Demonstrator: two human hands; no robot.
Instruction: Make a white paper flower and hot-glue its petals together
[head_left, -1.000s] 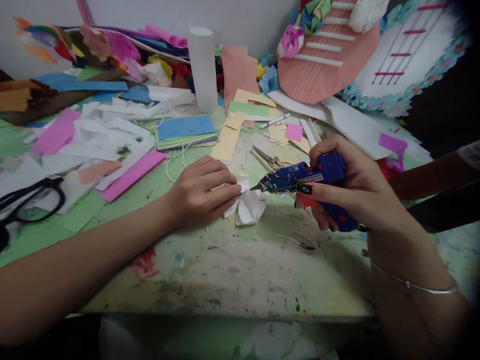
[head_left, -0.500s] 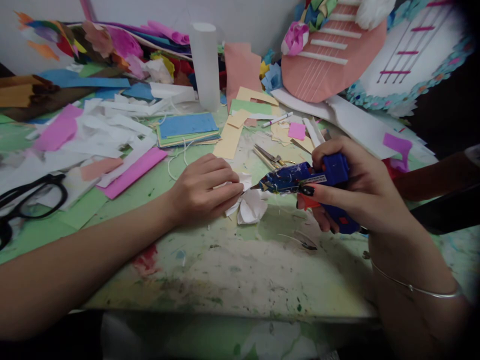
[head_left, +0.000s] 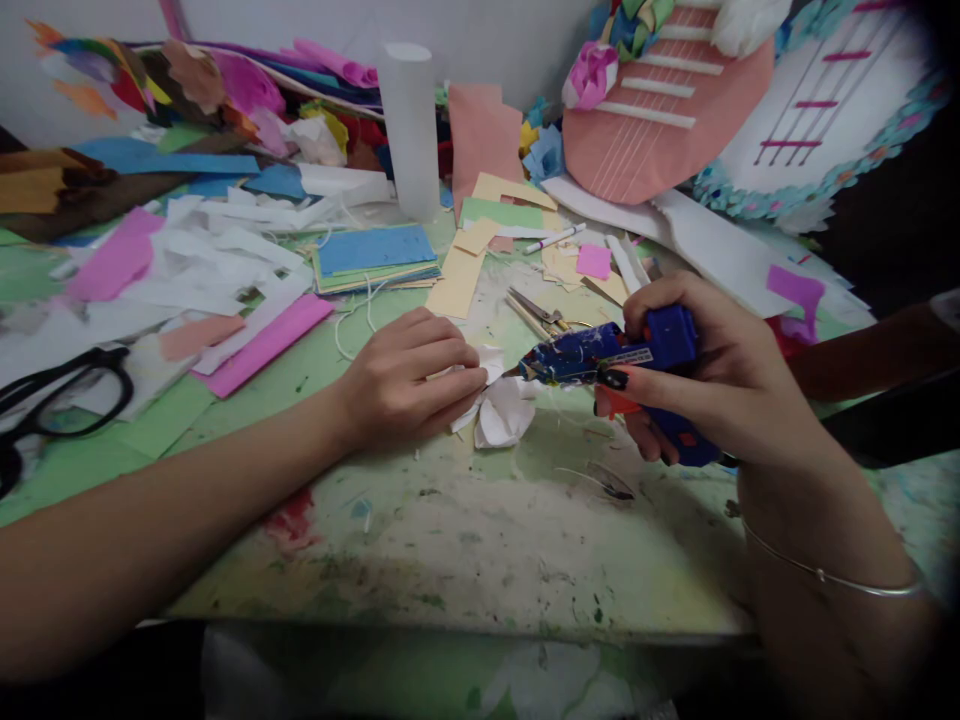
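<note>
My right hand (head_left: 697, 375) is wrapped round a blue hot glue gun (head_left: 577, 356), its thumb along the side near the orange trigger. The gun's nozzle points left and meets a white paper flower (head_left: 506, 410) on the table. My left hand (head_left: 420, 375) lies over the flower's left part, fingers closed together on the paper; the fingertips and what is under them are partly hidden. Just behind the gun lies a pair of scissors (head_left: 551, 318), partly covered by it.
Black-framed glasses (head_left: 67, 400) lie at the left, by white paper strips (head_left: 217, 250). A stack of coloured paper (head_left: 375, 255) and a white roll (head_left: 409, 130) stand behind my left hand. A pink paper guitar shape (head_left: 667, 120) leans at the back right. Another person's arm (head_left: 877, 345) shows at right.
</note>
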